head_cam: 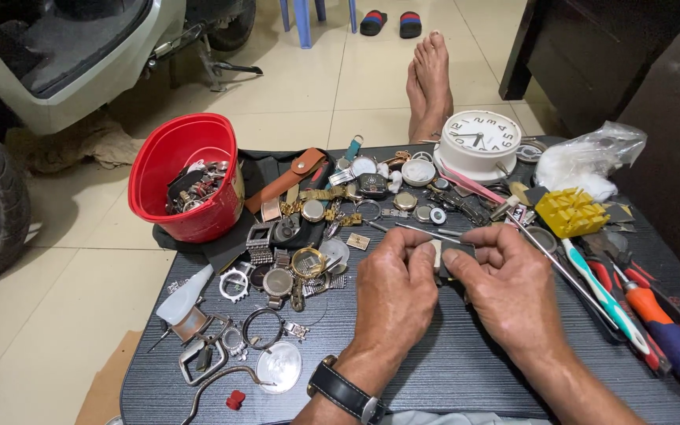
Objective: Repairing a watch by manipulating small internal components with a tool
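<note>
- The dark wood-grain worktop [466, 370] has its only bare stretch at the near edge, under and between the two wrists; everything behind the hands is crowded with parts.
- Its left edge drops to pale floor tiles [57, 315]; a red plastic bucket [186, 177] of metal scraps sits at the far left corner.
- Along the right edge lie screwdrivers [670, 334] with red and blue handles and a toothbrush [604, 295], close beside the right forearm.
- The left hand [395, 291] and right hand [509, 287] meet above the worktop's middle, fingertips of both pressed together, pinching a small flat dark piece [456, 250] with a pale part beside it.
- That piece looks thin and rectangular; its long axis runs roughly left to right between the hands.
- Behind stand a white round clock [478, 142], a yellow ridged block [570, 211] and loose shiny watch cases [308, 264].
</note>
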